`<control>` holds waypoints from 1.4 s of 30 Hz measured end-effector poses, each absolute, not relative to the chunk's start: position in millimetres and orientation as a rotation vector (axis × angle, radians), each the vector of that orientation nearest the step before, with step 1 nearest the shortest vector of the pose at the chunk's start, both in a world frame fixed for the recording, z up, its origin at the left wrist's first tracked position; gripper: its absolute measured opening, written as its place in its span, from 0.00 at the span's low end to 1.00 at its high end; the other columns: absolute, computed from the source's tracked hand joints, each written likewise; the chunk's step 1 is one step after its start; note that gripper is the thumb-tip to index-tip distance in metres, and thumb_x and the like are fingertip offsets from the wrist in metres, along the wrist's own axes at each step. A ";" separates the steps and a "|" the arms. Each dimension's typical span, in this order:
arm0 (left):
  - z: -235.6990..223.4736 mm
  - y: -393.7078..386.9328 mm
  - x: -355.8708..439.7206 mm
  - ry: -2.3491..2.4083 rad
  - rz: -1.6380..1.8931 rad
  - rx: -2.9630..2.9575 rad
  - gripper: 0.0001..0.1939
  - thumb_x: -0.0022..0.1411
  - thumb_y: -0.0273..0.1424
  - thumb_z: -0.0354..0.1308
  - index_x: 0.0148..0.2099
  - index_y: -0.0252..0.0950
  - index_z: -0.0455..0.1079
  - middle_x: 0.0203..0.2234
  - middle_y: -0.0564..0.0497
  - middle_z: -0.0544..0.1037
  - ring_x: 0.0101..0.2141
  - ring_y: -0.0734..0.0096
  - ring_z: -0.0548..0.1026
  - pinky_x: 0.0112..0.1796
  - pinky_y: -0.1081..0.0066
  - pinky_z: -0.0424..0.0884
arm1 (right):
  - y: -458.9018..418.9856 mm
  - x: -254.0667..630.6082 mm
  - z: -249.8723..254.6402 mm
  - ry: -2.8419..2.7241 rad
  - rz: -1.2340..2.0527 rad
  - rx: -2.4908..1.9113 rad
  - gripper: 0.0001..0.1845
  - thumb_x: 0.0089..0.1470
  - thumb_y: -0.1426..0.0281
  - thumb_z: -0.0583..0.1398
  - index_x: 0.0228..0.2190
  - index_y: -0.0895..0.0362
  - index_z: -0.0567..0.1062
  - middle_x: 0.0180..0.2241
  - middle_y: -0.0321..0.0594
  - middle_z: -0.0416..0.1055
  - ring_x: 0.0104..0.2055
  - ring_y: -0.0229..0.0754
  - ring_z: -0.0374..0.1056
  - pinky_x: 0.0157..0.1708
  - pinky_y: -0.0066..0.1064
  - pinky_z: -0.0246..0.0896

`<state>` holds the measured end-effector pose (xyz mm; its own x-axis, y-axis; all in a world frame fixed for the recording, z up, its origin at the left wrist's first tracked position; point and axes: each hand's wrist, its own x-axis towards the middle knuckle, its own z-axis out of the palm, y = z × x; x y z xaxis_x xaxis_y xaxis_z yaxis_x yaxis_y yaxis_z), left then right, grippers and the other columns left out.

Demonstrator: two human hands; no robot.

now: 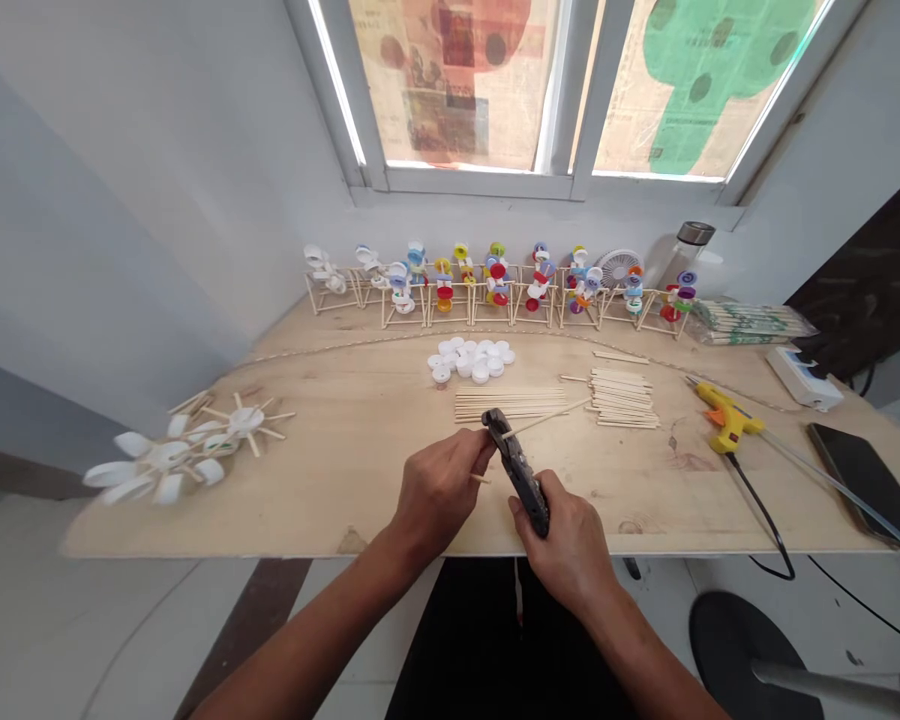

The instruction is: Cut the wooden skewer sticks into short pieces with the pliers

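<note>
My right hand [570, 540] is closed round the handles of a dark hand cutter [521, 475], which points up and to the left over the near middle of the table. A thin wooden stick [547, 418] crosses the cutter's jaws and slants up to the right. My left hand [442, 480] is closed in a pinch beside the jaws, with a short pale stick end poking out below its fingers. Just beyond lie a row of long sticks [495, 402] and, to the right, a stack of shorter sticks [622, 400]. White bottle caps [469, 358] are heaped behind them.
Small stick frames with coloured caps [497, 290] line the back below the window. White cap wheels [169, 458] sit at the left. At the right are a yellow glue gun [731, 418], a phone [870, 480], a power strip [804, 378] and bagged sticks [754, 322].
</note>
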<state>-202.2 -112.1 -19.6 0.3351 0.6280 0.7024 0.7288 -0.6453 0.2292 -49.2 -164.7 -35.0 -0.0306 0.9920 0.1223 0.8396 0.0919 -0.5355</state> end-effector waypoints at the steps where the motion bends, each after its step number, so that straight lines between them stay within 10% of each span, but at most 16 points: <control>1: -20.5 -112.5 -201.2 -1.266 -1.180 -2.421 0.07 0.61 0.27 0.47 0.34 0.33 0.66 0.21 0.53 0.71 0.22 0.77 0.68 0.24 0.77 0.61 | -165.0 -49.5 -34.3 -1.906 0.463 -1.790 0.07 0.52 0.63 0.52 0.29 0.55 0.63 0.20 0.34 0.68 0.22 0.41 0.65 0.21 0.26 0.45; 42: -3.0 -128.0 -205.1 -1.234 -1.214 -2.620 0.08 0.62 0.27 0.45 0.33 0.34 0.64 0.18 0.55 0.69 0.19 0.79 0.67 0.22 0.78 0.59 | -178.0 -46.7 -30.3 -1.960 0.380 -1.735 0.05 0.51 0.66 0.52 0.29 0.55 0.62 0.19 0.33 0.66 0.21 0.41 0.64 0.21 0.26 0.46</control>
